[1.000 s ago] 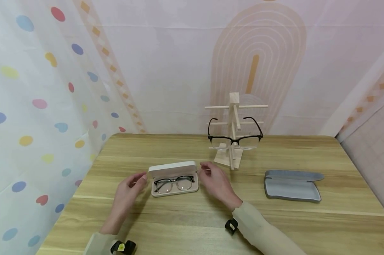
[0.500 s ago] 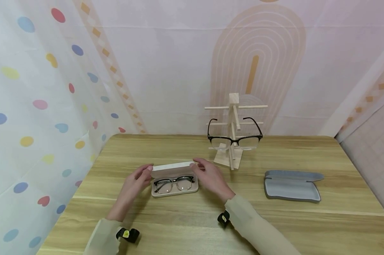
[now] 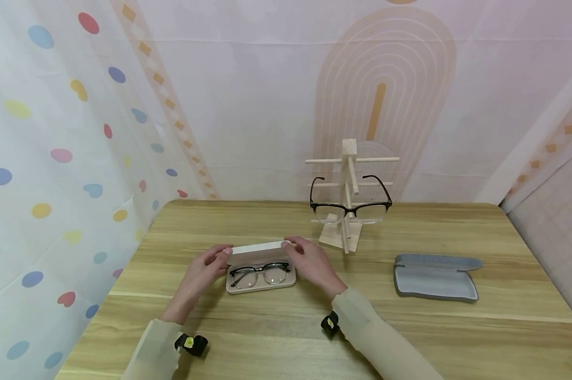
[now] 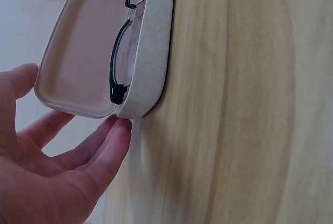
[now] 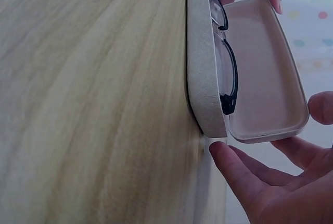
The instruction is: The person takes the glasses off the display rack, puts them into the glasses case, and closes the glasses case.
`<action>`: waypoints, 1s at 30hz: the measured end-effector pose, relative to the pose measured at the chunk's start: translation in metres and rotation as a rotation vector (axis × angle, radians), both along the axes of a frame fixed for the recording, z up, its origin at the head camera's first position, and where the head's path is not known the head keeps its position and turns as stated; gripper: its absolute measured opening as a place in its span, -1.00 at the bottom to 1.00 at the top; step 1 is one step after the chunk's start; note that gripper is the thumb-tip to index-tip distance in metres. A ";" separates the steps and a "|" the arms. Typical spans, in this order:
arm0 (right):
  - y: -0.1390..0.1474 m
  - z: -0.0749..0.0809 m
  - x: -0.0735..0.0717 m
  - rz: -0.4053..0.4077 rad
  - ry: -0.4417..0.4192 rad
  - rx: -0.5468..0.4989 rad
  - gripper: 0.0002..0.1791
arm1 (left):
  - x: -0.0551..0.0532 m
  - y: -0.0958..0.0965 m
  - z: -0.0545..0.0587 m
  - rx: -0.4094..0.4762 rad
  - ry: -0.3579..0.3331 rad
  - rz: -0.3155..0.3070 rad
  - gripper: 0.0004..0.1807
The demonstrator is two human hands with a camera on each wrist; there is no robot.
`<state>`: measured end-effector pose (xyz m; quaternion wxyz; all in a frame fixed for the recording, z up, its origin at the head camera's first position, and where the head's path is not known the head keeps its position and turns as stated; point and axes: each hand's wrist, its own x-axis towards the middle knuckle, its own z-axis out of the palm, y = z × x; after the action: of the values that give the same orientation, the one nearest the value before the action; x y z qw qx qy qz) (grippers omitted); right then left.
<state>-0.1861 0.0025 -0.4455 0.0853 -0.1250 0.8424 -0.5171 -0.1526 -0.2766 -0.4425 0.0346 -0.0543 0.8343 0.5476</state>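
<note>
A pale glasses case (image 3: 262,288) lies on the table with its lid (image 3: 260,247) raised. Inside it rests a pair of black-browed eyeglasses (image 4: 115,60), temples folded. At the lid's left corner my left hand (image 3: 205,269) pinches the edge, thumb (image 4: 25,78) on the front rim and index finger behind. My right hand (image 3: 312,266) has the opposite corner in the same way, its thumb (image 5: 321,107) against the rim. In both wrist views, other fingers reach low beside the hinge end of the case.
Behind and to the right stands a wooden glasses rack (image 3: 349,148) carrying black-framed eyeglasses (image 3: 331,205). A grey glasses case (image 3: 435,282), lid up, lies farther right. The wood-grain table (image 3: 267,338) ends at a patterned curtain (image 3: 248,105).
Both hands have come inward from beside the pale case and now hold the lid's two upper corners. The rack and the grey case have stayed in place.
</note>
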 end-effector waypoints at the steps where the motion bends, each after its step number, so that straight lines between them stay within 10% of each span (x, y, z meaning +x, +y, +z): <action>1: 0.000 0.000 0.000 0.001 0.000 0.000 -0.39 | 0.000 0.000 0.000 0.002 -0.003 -0.006 -0.35; 30: 0.013 -0.001 -0.001 0.175 -0.011 -0.040 -0.46 | -0.005 -0.012 0.000 0.121 -0.056 -0.129 -0.36</action>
<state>-0.1867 0.0153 -0.4469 0.1323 -0.1972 0.8174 -0.5249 -0.1575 -0.2886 -0.4427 0.0964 -0.0138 0.8000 0.5920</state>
